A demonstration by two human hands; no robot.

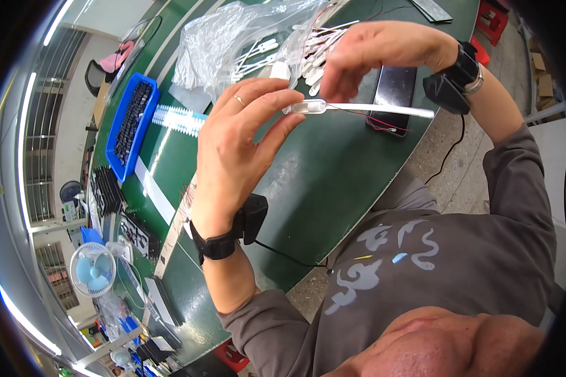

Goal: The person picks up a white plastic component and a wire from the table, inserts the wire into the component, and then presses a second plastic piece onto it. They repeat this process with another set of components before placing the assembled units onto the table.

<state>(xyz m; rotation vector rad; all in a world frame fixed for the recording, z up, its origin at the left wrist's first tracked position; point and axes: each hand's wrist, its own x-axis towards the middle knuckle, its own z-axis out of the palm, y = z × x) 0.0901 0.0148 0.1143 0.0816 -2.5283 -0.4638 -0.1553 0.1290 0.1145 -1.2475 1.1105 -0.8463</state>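
Note:
My left hand (239, 122) pinches one end of a white plastic stick (383, 110) between thumb and fingers. The stick has a wider, hollow housing at the held end and a long thin stem pointing right. Thin red wires (358, 113) run from the housing along the stem, with a small piece at their end. My right hand (374, 53) hangs just above the housing, fingers bent downward and blurred. Its thumb is hidden, and whether it grips anything does not show. A black flat phone-like slab (394, 93) lies on the table beneath the stem.
The green table (295, 188) carries a pile of similar white sticks (321, 50) and clear plastic bags (214, 38). A blue tray (132, 125) of small black parts sits at left, beside pale blue-white strips (176, 119). A fan (93, 269) stands farther left.

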